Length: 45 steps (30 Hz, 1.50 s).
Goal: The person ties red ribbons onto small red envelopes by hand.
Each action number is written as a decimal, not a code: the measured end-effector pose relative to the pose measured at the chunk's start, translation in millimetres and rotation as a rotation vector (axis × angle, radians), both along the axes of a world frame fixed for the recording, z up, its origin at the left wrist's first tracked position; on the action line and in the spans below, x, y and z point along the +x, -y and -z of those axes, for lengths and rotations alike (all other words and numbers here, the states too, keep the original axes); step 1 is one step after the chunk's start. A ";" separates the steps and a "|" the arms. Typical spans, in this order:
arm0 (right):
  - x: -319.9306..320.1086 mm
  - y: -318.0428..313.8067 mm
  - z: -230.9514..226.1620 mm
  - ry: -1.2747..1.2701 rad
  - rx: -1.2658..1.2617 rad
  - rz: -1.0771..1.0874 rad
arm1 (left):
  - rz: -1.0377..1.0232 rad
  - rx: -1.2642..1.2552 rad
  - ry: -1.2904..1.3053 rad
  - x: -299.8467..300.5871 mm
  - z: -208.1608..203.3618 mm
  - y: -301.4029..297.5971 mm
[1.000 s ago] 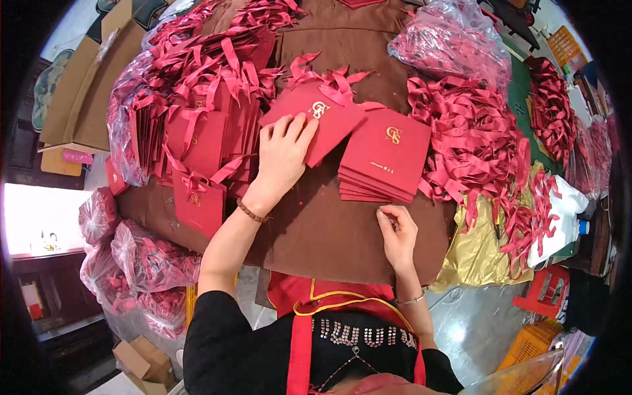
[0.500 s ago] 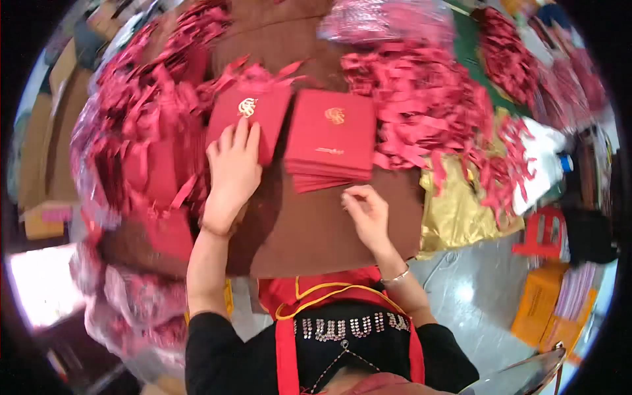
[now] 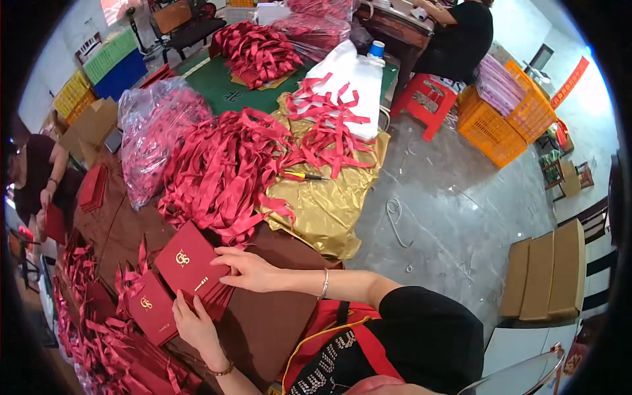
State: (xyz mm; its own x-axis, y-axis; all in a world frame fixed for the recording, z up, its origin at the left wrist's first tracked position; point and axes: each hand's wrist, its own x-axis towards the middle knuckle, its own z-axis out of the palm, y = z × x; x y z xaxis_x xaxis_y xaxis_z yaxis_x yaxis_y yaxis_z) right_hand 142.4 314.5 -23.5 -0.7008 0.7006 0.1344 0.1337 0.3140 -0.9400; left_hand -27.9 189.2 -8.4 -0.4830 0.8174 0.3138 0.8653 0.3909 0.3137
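Two stacks of flat, square dark-red pouches with gold emblems lie side by side before me. My right hand [image 3: 249,270] grips the right edge of the right stack [image 3: 191,247], fingers on its top piece and side. Several lower pieces fan out toward me. My left hand [image 3: 196,331] has its fingers stretched out and apart, resting at the near edge of the left stack [image 3: 146,304], close to the gap between the two. Red ribbon ends [image 3: 131,276] stick out past the left stack's far side. The undersides of the stacks are hidden.
A heap of red ribboned pieces [image 3: 217,164] lies beyond the stacks, with another pile [image 3: 118,349] at left. Gold sheeting [image 3: 322,210] carries a yellow-black pen or cutter [image 3: 304,176]. A red stool [image 3: 428,105] and orange crates [image 3: 490,125] stand on the floor. Two other people work farther off.
The view has swung right and up, showing more of the room. My right hand has come onto the right stack's edge; my left has slid from the left stack's top to its near edge.
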 end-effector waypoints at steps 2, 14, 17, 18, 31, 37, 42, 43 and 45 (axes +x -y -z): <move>-0.6 0.2 -2.7 -0.016 0.004 -0.006 | -0.009 0.019 -0.052 -2.9 0.3 0.8; 20.2 21.7 -36.8 -0.180 0.163 0.092 | -0.023 0.507 0.671 28.4 -39.7 19.0; 30.7 24.1 -33.7 -0.319 -0.087 0.149 | 0.035 0.569 1.046 23.7 -38.2 31.5; 34.7 23.7 -30.3 -0.319 -0.087 0.147 | 0.105 0.552 1.217 20.3 -31.6 37.3; 49.2 20.5 13.3 0.119 0.456 0.095 | 0.051 0.219 1.202 50.0 13.5 81.0; 43.7 24.1 10.1 0.116 0.493 0.054 | 0.072 0.291 0.994 54.3 25.0 87.8; 45.1 32.0 12.4 0.116 0.533 0.018 | 0.044 0.234 0.748 61.4 17.3 86.8; 45.9 32.8 10.5 0.100 0.516 0.034 | 0.016 0.219 0.748 62.7 15.7 86.8; 47.2 32.8 6.9 0.081 0.497 0.046 | 0.039 0.311 0.862 60.2 28.9 87.0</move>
